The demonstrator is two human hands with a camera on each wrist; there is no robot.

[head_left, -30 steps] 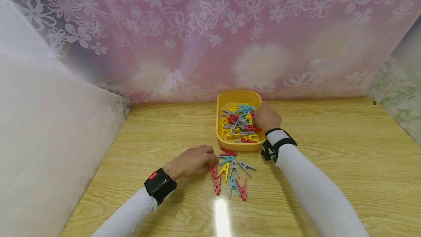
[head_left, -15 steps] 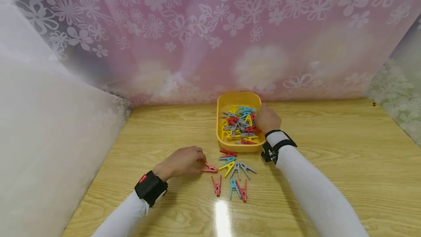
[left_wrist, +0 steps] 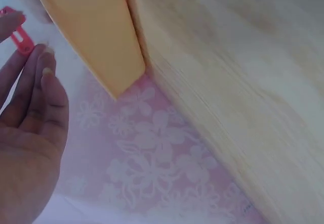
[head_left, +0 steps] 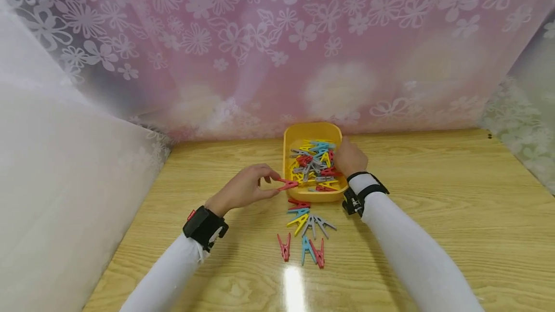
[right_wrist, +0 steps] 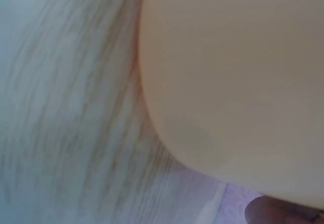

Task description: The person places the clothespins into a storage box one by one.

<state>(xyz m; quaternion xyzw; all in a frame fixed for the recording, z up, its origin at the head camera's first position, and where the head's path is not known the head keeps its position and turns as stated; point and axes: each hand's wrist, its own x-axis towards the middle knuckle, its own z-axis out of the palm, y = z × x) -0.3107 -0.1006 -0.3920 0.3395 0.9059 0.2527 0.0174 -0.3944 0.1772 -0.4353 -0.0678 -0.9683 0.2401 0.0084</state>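
Observation:
Between thumb and fingertips, my left hand (head_left: 244, 187) pinches a red clothespin (head_left: 288, 185) at the left front rim of a yellow plastic basket (head_left: 286, 146). The left wrist view shows this red clothespin (left_wrist: 21, 38) too, with the basket's wall (left_wrist: 96, 27) beside it. My right hand (head_left: 351, 157) grips the basket's right rim; some of its fingers are hidden. In the right wrist view, a fingertip (right_wrist: 268, 211) lies against the basket's outside. Red, yellow, blue and grey clothespins (head_left: 310, 170) lie jumbled in the basket.
Several clothespins lie on the wooden table (head_left: 217, 273) before the basket, among them a yellow clothespin (head_left: 297, 224), a grey clothespin (head_left: 323, 225) and a red clothespin (head_left: 284, 247). A pink flowered curtain (head_left: 260, 85) hangs right behind the basket.
My left hand has picked the red clothespin up from the table and carried it forward and right to the basket's rim. The right hand has stayed at the basket.

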